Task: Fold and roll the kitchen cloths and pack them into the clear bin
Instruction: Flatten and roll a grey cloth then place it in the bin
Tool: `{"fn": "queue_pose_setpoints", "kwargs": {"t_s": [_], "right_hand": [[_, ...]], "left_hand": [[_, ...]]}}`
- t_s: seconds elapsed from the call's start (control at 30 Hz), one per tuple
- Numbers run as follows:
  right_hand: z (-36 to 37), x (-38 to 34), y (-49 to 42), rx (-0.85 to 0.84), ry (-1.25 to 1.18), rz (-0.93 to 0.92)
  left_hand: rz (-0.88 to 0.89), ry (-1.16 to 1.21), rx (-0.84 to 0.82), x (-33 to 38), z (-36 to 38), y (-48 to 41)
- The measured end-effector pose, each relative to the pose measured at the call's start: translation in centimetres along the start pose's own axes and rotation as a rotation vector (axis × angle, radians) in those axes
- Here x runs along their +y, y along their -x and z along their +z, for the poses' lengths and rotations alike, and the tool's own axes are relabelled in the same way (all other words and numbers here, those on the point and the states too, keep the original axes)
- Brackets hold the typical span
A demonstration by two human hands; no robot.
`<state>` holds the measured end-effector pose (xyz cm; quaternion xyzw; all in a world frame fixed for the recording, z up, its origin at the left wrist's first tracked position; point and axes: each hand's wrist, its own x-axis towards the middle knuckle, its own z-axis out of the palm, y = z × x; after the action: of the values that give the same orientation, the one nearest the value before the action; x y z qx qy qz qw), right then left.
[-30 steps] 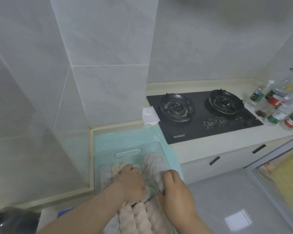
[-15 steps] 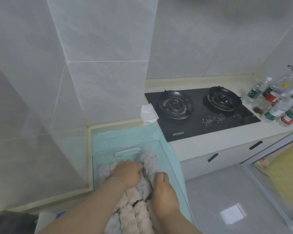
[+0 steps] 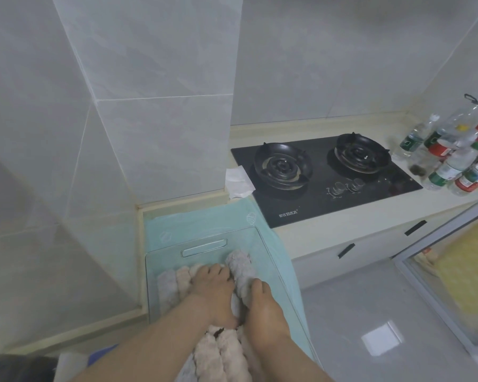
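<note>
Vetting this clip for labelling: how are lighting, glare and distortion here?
Head view: soft, even light, with dim shadow between the left hand and right hand on the rolled cloths; head view: one bright reflection patch on the floor; head view: the wide-angle lens bends the wall tile lines, and the bottles at the right edge look soft.

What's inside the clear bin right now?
Rolled pinkish and grey cloths lie in the clear bin, left hand and right hand sunk among them. The hands cover the middle rolls.
</note>
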<state>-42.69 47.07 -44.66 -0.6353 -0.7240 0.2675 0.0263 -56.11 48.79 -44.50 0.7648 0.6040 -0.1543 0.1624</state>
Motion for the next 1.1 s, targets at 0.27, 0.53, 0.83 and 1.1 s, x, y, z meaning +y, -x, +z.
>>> {"fn": "queue_pose_setpoints", "kwargs": {"t_s": [0.27, 0.53, 0.83, 1.1], "right_hand": [[1.1, -0.1, -0.2, -0.046, -0.235, 0.023], [-0.9, -0.8, 0.4, -0.014, -0.084, -0.086], [-1.2, -2.2, -3.8, -0.246, -0.773, 0.149], [-1.6, -1.8, -2.6, -0.18, -0.494, 0.173]], "left_hand": [[0.061, 0.079, -0.004, -1.6, -1.0, 0.7], [-0.214, 0.312, 0.177, -1.1, -0.6, 1.6], [-0.345, 0.395, 0.184, -1.3, 0.5, 2.8], [-0.328, 0.422, 0.094, -1.0, 0.9, 2.8]]}}
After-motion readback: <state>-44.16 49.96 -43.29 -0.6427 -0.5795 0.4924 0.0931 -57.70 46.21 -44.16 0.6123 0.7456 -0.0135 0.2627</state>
